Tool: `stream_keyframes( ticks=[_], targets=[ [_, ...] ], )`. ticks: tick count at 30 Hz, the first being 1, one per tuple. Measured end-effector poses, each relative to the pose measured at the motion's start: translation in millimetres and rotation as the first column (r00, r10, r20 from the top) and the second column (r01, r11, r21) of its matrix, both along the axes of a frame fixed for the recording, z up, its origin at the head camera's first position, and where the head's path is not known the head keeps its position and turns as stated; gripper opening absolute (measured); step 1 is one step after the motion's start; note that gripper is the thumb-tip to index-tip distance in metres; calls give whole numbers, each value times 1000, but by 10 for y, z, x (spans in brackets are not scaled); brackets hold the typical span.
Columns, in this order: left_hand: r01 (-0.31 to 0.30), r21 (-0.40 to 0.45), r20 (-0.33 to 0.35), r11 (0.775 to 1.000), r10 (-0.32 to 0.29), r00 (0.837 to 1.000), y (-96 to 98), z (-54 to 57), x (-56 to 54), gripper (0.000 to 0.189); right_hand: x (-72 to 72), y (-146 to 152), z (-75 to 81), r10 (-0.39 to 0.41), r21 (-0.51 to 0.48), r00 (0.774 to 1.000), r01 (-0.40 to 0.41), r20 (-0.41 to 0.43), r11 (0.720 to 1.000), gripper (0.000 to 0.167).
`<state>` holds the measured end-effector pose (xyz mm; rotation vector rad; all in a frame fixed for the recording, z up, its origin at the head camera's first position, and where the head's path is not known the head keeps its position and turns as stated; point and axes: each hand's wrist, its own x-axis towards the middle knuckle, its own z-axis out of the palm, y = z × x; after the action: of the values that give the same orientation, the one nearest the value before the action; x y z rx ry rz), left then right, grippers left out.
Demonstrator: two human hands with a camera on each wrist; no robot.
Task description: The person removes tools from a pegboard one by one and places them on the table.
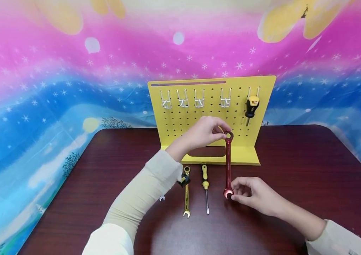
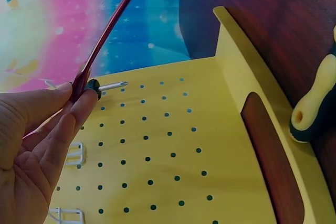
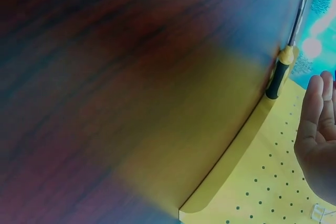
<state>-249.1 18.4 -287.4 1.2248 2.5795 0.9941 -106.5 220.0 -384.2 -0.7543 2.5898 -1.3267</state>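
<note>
A red combination wrench (image 1: 228, 163) stands nearly upright before the yellow pegboard, ring end up. My left hand (image 1: 204, 131) pinches its ring end between thumb and fingers; the left wrist view also shows this hand (image 2: 44, 140) gripping the red wrench (image 2: 113, 24). At the wrench's lower open end, my right hand (image 1: 257, 194) holds it by thumb and index finger. Only the edge of the right hand (image 3: 317, 140) shows in the right wrist view, its grip out of frame. A yellow-handled screwdriver (image 1: 205, 177) and a gold combination wrench (image 1: 187, 194) lie on the table.
The yellow pegboard (image 1: 174, 124) stands on the dark table (image 1: 120, 170). White wire hooks (image 1: 199, 102) line its upper part, and a stubby screwdriver (image 1: 251, 106) hangs at its right. A small silver wrench end (image 1: 162, 198) peeks out beside my left sleeve.
</note>
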Motion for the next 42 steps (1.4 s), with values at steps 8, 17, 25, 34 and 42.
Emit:
stream_keyframes(
  ticks=[8,17,25,34,42],
  targets=[
    [-7,-24,6,1000,7,1000,3,-101,23,23,20,13,-66,57,-11,998,-57,-14,998,11],
    [0,-69,16,998,1,1000,17,-229,28,24,37,24,-162,105,3,993,-105,-47,994,14],
    [8,-64,39,998,-6,999,35,-363,46,19,60,29,-226,154,30,985,-152,-81,988,16],
    [20,-36,96,999,-17,995,42,-513,69,18,93,44,-267,158,79,987,-156,-30,985,18],
    [24,-38,103,999,-20,994,43,-600,80,17,108,20,-290,163,118,987,-160,-12,980,20]
  ],
)
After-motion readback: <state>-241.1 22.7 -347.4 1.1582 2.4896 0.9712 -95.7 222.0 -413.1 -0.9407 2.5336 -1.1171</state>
